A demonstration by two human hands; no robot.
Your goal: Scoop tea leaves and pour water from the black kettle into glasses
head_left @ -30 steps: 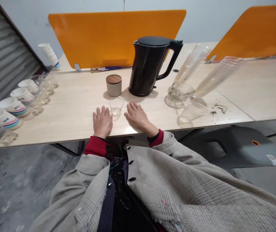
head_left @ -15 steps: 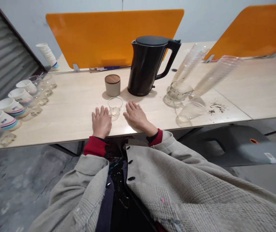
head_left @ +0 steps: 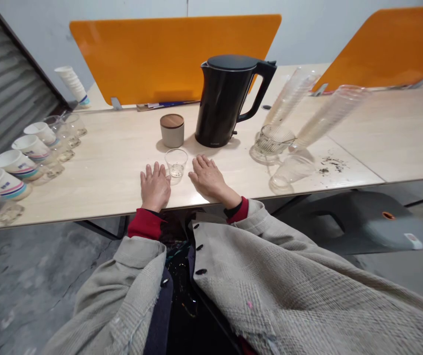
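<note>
My left hand (head_left: 155,187) lies flat on the pale wooden table (head_left: 115,162), fingers stretched out, holding nothing. To its right stands a clear plastic cup (head_left: 176,161) with dark bits at its bottom; whether the thumb touches it I cannot tell. On the cup's other side my right hand (head_left: 211,176) rests palm down, also open and holding nothing. Behind the cup sits a grey canister (head_left: 173,134) with a wooden lid. A black electric kettle (head_left: 220,103) stands upright to the right of the canister, its handle turned right.
Paper cups (head_left: 15,162) and clear cups line the left end, with stacked paper cups (head_left: 72,84) behind. At right are a ribbed glass bowl (head_left: 274,140), leaning plastic cup stacks (head_left: 333,116), a tipped plastic cup (head_left: 294,172) and dark crumbs (head_left: 331,166). An orange divider (head_left: 140,59) stands behind.
</note>
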